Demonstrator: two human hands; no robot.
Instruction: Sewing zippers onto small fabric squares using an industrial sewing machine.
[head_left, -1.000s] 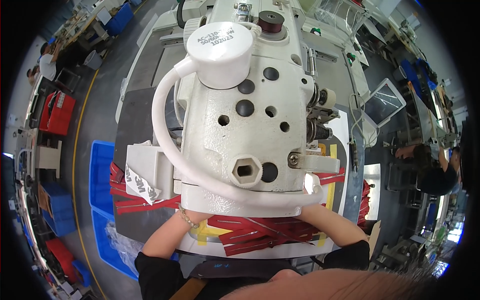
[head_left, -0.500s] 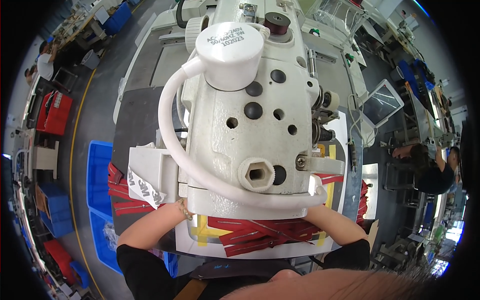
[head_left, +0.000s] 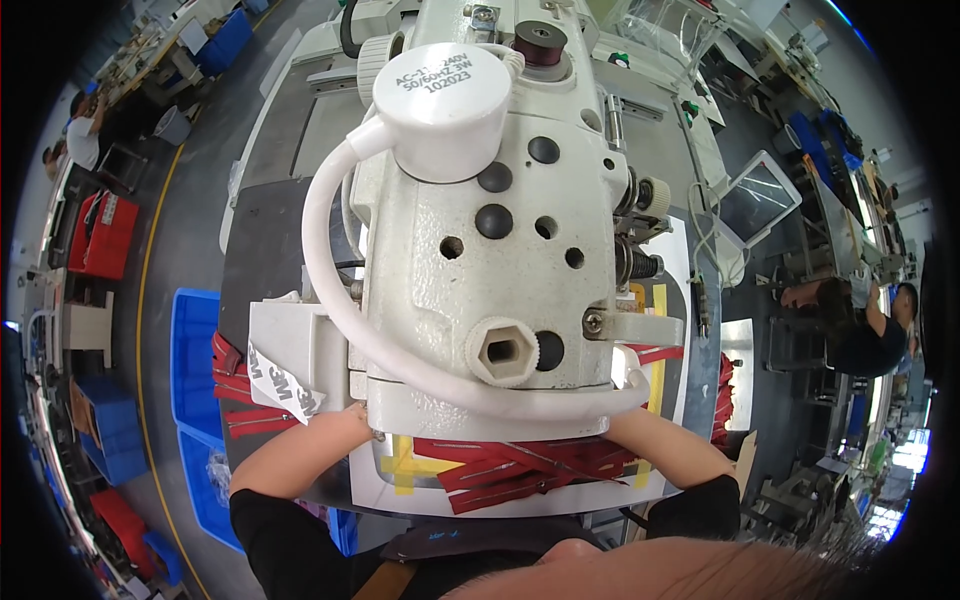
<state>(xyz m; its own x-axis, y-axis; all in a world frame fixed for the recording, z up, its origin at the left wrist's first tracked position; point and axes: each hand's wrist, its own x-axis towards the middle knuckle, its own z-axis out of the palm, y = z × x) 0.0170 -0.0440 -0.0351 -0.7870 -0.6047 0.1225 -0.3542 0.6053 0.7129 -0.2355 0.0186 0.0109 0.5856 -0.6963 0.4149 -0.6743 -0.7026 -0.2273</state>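
Note:
A large white sewing machine head (head_left: 480,270) fills the middle of the view and hides both my hands. My left forearm (head_left: 310,450) reaches in under its left side, the wrist passing out of sight beside a white box-shaped part (head_left: 290,345). From the right, my right forearm (head_left: 670,450) goes beneath the machine's front edge. Between my arms, several red zipper strips (head_left: 510,470) lie crossed over a white sheet (head_left: 375,490) marked with yellow tape (head_left: 403,470). Whether my fingers hold or touch anything is hidden.
More red zipper strips (head_left: 255,420) lie at the table's left edge, with blue bins (head_left: 197,370) beside it. A white hose (head_left: 325,270) curves across the machine's front. A screen (head_left: 760,200) stands at the right. People work at benches on both sides.
The machine sits slightly further left in the view. My left wrist has slipped a little further under it, and its bracelet is now mostly hidden. The zipper strips between my arms look unchanged.

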